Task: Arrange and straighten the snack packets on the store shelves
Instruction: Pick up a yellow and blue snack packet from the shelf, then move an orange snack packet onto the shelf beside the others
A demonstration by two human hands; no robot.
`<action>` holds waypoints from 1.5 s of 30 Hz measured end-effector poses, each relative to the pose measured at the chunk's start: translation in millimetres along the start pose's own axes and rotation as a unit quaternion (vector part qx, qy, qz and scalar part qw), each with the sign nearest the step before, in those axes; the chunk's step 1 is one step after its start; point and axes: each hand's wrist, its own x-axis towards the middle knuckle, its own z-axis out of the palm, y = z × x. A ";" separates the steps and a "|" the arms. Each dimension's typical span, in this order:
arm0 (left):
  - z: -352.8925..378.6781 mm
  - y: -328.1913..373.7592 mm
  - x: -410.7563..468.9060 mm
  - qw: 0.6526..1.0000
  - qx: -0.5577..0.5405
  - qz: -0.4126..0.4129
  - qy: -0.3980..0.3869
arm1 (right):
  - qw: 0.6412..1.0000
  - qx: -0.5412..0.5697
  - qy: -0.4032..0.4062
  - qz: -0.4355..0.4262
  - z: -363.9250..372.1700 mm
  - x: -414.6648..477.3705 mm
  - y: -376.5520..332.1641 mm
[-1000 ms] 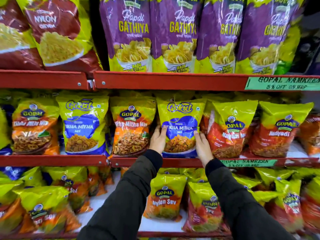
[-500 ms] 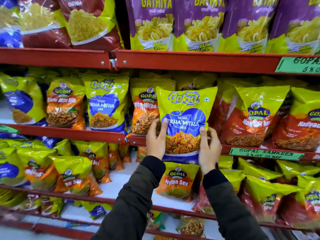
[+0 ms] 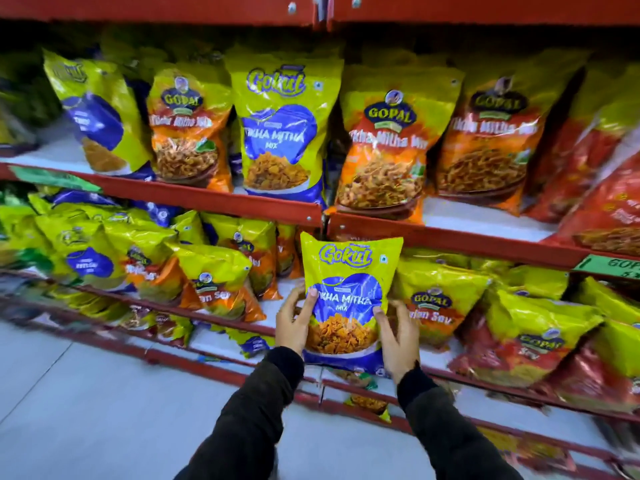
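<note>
I hold a yellow-and-blue Gokul Tikha Mitha Mix packet point(image 3: 348, 296) upright in front of the lower shelf, off any shelf board. My left hand point(image 3: 292, 322) grips its left edge and my right hand point(image 3: 398, 339) grips its lower right side. On the red shelf point(image 3: 214, 199) above stands a matching Gokul packet point(image 3: 280, 133), with orange Gopal Tikha Mitha packets point(image 3: 381, 150) on either side of it.
The lower shelf point(image 3: 207, 320) holds leaning and toppled Gopal Nylon Sev packets point(image 3: 436, 303) and small blue-and-yellow packets point(image 3: 90, 261). Red packets point(image 3: 595, 174) crowd the right end. A green price label point(image 3: 616, 265) hangs on the shelf edge. Grey floor point(image 3: 69, 393) lies at lower left.
The Gokul packet has come off the middle shelf and moved down, held in both hands. The view has dropped and shifted left, so the top shelf of purple packets is out of sight.
</note>
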 end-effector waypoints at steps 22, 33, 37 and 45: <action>-11.6 -69.7 127.9 0.949 0.216 -0.187 -0.130 | 0.946 -0.148 -0.163 0.238 93.1 76.6 17.4; -46.1 50.3 83.2 0.931 0.224 0.268 0.106 | 0.934 -0.226 0.039 -0.275 86.6 54.3 -117.0; -75.0 117.3 103.5 0.879 0.244 0.367 0.182 | 0.916 -0.172 0.087 -0.352 101.5 74.3 -186.0; -144.4 200.1 161.9 0.830 0.252 0.431 0.250 | 0.916 -0.119 0.056 -0.378 164.7 113.0 -300.9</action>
